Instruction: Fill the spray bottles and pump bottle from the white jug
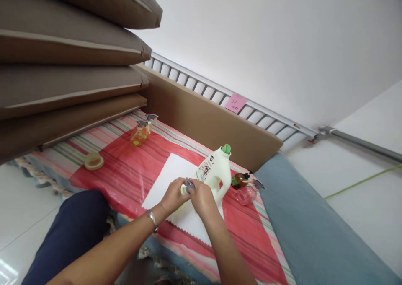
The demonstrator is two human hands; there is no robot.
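In front of me, my left hand [174, 196] is closed round the neck of a small spray bottle. My right hand [202, 196] grips its grey spray head [189, 186] from the other side. Most of this bottle hides behind my hands; a pale yellow part shows below them. A large white detergent jug [205, 167] with a green spout in its mouth stands upright just beyond my hands. White paper [169, 176] with a jagged edge lies beneath them, on a red plastic sheet [125, 167].
Two spray bottles [137, 136] stand far left near a round yellowish lid or dish [94, 161]. Right of the jug are a dark bottle [239, 179] and a pink spray bottle [246, 195]. Stacked brown cushions [72, 84] rise at left; a brown panel [201, 113] backs the striped cloth.
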